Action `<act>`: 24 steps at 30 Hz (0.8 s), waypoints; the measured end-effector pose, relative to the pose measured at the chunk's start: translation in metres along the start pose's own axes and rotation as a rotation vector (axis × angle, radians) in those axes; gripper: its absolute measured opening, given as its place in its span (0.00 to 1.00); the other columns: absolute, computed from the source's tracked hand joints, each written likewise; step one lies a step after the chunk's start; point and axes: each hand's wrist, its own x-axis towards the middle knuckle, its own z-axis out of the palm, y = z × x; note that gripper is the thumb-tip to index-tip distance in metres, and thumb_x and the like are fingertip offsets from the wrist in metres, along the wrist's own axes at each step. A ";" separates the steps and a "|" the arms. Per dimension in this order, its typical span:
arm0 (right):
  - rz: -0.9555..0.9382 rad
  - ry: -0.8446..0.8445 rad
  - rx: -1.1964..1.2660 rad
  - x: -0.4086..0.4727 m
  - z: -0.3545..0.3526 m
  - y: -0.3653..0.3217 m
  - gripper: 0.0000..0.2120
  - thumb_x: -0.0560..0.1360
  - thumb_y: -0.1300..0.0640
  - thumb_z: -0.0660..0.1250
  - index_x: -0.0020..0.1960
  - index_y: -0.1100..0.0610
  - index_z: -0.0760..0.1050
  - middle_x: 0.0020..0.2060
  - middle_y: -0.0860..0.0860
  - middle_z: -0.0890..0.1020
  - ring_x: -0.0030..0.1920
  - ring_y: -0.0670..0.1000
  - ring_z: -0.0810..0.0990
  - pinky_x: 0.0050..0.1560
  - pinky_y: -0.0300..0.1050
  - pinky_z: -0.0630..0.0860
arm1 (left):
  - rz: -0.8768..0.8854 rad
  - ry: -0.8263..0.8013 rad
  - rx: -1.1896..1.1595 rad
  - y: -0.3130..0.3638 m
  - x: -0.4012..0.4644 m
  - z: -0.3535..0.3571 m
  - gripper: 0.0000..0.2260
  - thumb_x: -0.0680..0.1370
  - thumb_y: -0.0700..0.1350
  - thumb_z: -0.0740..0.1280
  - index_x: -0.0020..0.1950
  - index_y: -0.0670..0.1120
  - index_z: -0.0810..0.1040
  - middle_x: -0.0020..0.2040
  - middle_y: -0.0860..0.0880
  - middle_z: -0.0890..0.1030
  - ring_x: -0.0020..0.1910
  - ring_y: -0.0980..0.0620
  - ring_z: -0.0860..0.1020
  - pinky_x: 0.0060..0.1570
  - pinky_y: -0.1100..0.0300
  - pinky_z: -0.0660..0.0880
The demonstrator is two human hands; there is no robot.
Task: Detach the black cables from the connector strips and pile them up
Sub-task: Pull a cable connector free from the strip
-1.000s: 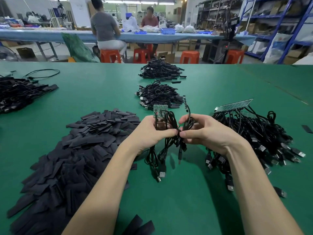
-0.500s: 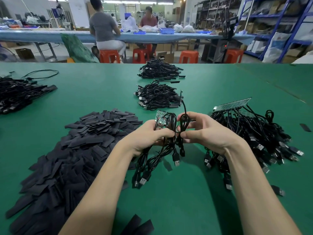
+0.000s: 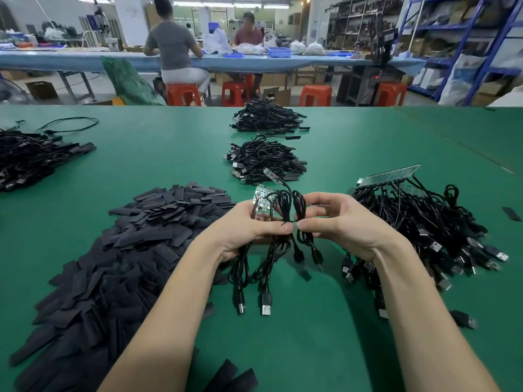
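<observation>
- Left hand grips a strip with black cables hanging from it, held above the worktop at centre.
- Right hand pinches one looped cable just beside the left thumb; thumbs almost touching.
- Cable plugs dangle down to the green surface below the hands.
- Black sleeves heaped left, close to the left forearm.
- Second strip with cable tangle right, near the right wrist.
- Two cable piles ahead, well apart from the hands; another pile at the far left edge.
- Bare green gap between the forearms and in front of the hands.
</observation>
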 end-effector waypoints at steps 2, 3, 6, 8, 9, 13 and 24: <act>0.025 -0.001 0.003 0.000 -0.002 0.000 0.17 0.73 0.73 0.71 0.61 0.67 0.77 0.36 0.51 0.81 0.40 0.50 0.78 0.46 0.44 0.72 | 0.013 0.019 0.014 0.000 0.000 -0.001 0.12 0.72 0.34 0.76 0.54 0.44 0.83 0.52 0.44 0.87 0.49 0.50 0.85 0.49 0.60 0.80; 0.038 -0.007 0.013 0.000 -0.003 0.000 0.15 0.74 0.73 0.70 0.60 0.65 0.78 0.36 0.50 0.83 0.38 0.47 0.80 0.45 0.42 0.73 | 0.014 0.014 0.013 -0.001 0.001 0.000 0.11 0.73 0.34 0.75 0.54 0.43 0.83 0.51 0.43 0.87 0.49 0.49 0.85 0.49 0.59 0.80; 0.056 -0.010 0.103 0.000 -0.006 0.002 0.14 0.75 0.74 0.67 0.57 0.63 0.79 0.40 0.51 0.86 0.37 0.46 0.83 0.39 0.36 0.77 | 0.008 -0.014 -0.043 0.000 -0.001 0.002 0.11 0.73 0.36 0.74 0.55 0.40 0.82 0.50 0.40 0.86 0.49 0.47 0.86 0.49 0.58 0.81; 0.068 0.001 0.158 0.001 -0.006 0.005 0.15 0.74 0.72 0.67 0.59 0.63 0.79 0.45 0.54 0.87 0.40 0.49 0.85 0.41 0.37 0.80 | 0.001 -0.028 -0.073 0.000 -0.001 0.003 0.10 0.74 0.37 0.73 0.54 0.40 0.82 0.49 0.39 0.86 0.48 0.47 0.86 0.47 0.57 0.81; 0.069 0.003 0.167 0.001 -0.005 0.005 0.17 0.73 0.71 0.68 0.61 0.64 0.78 0.46 0.55 0.86 0.41 0.50 0.84 0.43 0.38 0.80 | -0.006 -0.039 -0.098 -0.001 -0.002 0.004 0.08 0.74 0.36 0.72 0.53 0.41 0.83 0.48 0.39 0.86 0.47 0.47 0.86 0.45 0.57 0.82; 0.029 -0.005 0.179 0.002 -0.002 0.006 0.25 0.69 0.68 0.71 0.66 0.68 0.75 0.51 0.60 0.84 0.49 0.58 0.81 0.58 0.50 0.77 | -0.030 -0.059 -0.155 -0.003 -0.003 0.003 0.08 0.71 0.38 0.73 0.50 0.44 0.86 0.48 0.43 0.86 0.46 0.50 0.86 0.46 0.58 0.82; 0.017 -0.155 0.150 -0.008 -0.009 0.003 0.22 0.69 0.69 0.73 0.63 0.66 0.77 0.51 0.60 0.85 0.48 0.55 0.84 0.51 0.44 0.81 | -0.063 -0.011 -0.286 -0.007 0.002 0.002 0.13 0.70 0.40 0.72 0.54 0.40 0.81 0.45 0.45 0.86 0.42 0.52 0.84 0.45 0.57 0.83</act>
